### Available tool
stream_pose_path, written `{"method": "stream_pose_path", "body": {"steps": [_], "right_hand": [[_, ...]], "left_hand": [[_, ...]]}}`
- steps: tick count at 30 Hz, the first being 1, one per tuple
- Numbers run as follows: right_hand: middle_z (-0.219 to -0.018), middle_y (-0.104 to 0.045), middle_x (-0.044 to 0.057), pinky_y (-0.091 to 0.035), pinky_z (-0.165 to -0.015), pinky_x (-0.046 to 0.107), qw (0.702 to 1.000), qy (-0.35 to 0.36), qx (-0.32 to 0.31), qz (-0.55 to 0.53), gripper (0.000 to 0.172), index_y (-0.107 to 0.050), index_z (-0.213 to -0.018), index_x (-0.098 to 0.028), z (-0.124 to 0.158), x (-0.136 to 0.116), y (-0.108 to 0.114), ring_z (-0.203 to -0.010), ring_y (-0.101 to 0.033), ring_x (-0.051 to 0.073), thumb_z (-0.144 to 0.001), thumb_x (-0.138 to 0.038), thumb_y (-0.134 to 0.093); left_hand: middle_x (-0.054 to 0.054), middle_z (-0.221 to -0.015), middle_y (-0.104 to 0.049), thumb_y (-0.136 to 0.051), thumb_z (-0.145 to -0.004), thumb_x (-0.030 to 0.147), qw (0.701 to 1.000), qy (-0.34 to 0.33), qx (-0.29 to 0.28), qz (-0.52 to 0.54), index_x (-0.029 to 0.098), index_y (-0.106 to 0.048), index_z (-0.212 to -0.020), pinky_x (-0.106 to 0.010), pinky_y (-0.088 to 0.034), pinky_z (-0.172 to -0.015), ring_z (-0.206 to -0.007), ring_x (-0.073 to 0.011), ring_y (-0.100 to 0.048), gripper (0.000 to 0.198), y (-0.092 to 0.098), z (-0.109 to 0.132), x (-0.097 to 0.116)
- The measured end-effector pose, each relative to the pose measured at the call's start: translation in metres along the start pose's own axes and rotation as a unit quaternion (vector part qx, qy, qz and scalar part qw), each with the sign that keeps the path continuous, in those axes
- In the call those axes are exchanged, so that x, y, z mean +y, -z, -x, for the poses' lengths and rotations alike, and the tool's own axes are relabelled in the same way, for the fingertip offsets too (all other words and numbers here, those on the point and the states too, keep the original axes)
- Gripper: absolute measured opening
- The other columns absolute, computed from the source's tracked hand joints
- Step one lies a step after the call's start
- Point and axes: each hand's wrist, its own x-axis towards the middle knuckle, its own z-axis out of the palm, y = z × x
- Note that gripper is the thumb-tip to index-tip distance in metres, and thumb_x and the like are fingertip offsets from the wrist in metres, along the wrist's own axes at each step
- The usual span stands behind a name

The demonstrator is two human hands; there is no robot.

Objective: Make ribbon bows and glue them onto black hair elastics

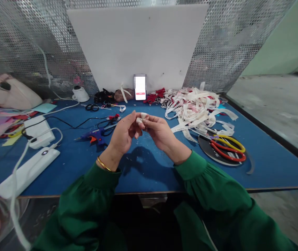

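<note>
My left hand (124, 134) and my right hand (159, 132) meet above the middle of the blue table, fingertips bent together in a pinch. Small white bits (139, 120) show at the fingertips; whether they are ribbon or tape around the fingers I cannot tell. Anything held between the fingers is hidden. Left of my left hand lies a blue glue gun (96, 136) with an orange trigger. To the right of my right hand, a heap of white printed ribbon (194, 104) spreads across the table, some strips reaching close to the wrist.
Scissors with red and yellow handles (228, 148) rest on a black round disc (203, 143) at right. A lit phone (140, 87) stands against the white board (138, 45). At left are a white power strip (27, 172), cables and a small white pot (80, 94).
</note>
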Motion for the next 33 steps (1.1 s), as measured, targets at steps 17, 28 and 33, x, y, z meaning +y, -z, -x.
{"method": "stream_pose_path", "body": {"steps": [17, 28, 33], "right_hand": [[-0.073, -0.064, 0.000, -0.044, -0.069, 0.029, 1.000, -0.003, 0.003, -0.030, 0.023, -0.069, -0.075, -0.018, -0.0014, -0.0016, 0.0003, -0.068, -0.054, 0.012, -0.071, -0.037, -0.081], [-0.066, -0.064, -0.002, -0.041, -0.066, 0.028, 0.996, 0.044, 0.068, 0.030, 0.022, -0.069, -0.072, -0.019, -0.0023, 0.0008, 0.0011, -0.062, -0.051, 0.011, -0.069, -0.037, -0.081], [-0.068, -0.068, 0.000, -0.044, -0.067, 0.029, 0.990, 0.057, 0.107, 0.071, 0.018, -0.072, -0.076, -0.018, -0.0028, -0.0007, 0.0005, -0.063, -0.053, 0.011, -0.070, -0.035, -0.078]], "left_hand": [[-0.003, -0.067, -0.064, -0.066, -0.087, 0.054, 1.000, -0.022, 0.007, 0.000, 0.016, -0.079, -0.089, -0.022, -0.043, -0.049, -0.047, -0.0066, -0.047, 0.040, 0.0036, -0.0006, 0.0038], [-0.003, -0.069, -0.066, -0.066, -0.085, 0.060, 0.999, -0.036, -0.003, -0.024, 0.016, -0.079, -0.089, -0.025, -0.045, -0.053, -0.045, -0.0065, -0.043, 0.046, 0.0035, -0.0006, 0.0007], [-0.005, -0.078, -0.070, -0.061, -0.087, 0.064, 0.991, -0.092, 0.017, -0.095, 0.019, -0.080, -0.095, -0.027, -0.043, -0.054, -0.046, -0.0069, -0.045, 0.050, 0.0046, -0.0006, -0.0035]]}}
